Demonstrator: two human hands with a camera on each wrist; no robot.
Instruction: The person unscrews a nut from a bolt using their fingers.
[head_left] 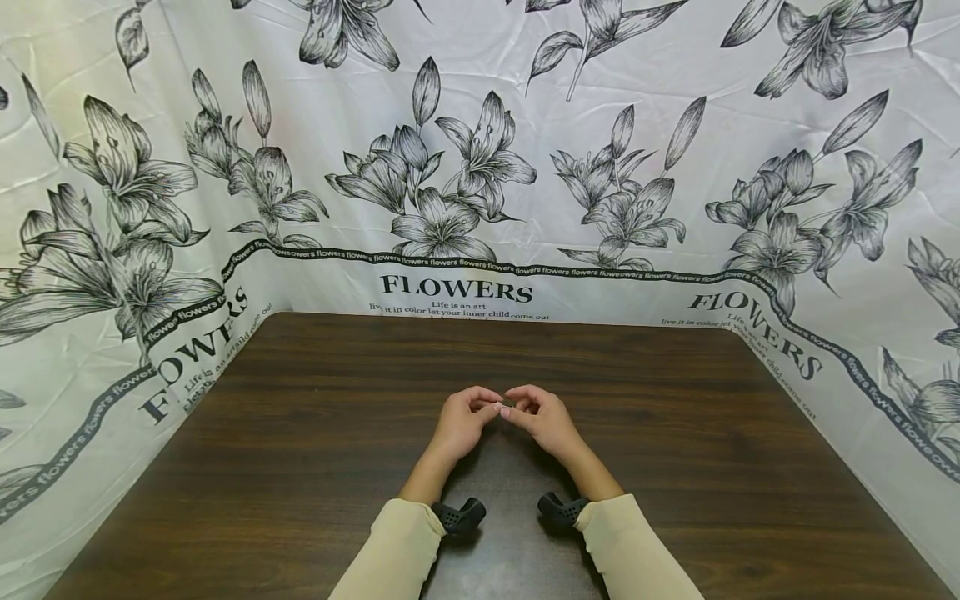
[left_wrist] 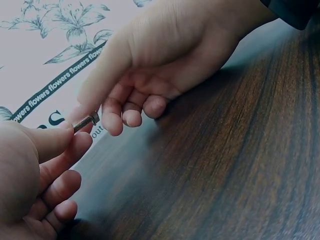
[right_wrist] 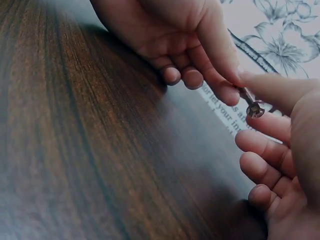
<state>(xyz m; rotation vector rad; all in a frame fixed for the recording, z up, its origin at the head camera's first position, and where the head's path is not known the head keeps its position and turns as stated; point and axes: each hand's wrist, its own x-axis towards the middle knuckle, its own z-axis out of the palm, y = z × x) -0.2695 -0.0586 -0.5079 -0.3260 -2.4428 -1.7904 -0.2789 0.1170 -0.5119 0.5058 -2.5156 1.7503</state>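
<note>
A small metal bolt (right_wrist: 253,106) with a threaded shaft and a cross-slotted head is held between the two hands, above the table. My left hand (head_left: 461,423) pinches the shaft between thumb and index finger (left_wrist: 82,144). From the other side, my right hand (head_left: 546,423) has its thumb (right_wrist: 265,86) on the bolt beside the left thumb, and its index finger close against the head. In the left wrist view the head points toward the right hand. The other fingers of both hands curl loosely beneath. In the head view the bolt (head_left: 506,406) is a tiny bright spot, mostly covered by the fingertips.
A dark wood-grain table (head_left: 337,467) spreads out under the hands. White cloth (head_left: 480,183) printed with flowers and lettering hangs along its back and sides. Each wrist carries a black strapped device, the left one (head_left: 460,515) and the right one (head_left: 561,508).
</note>
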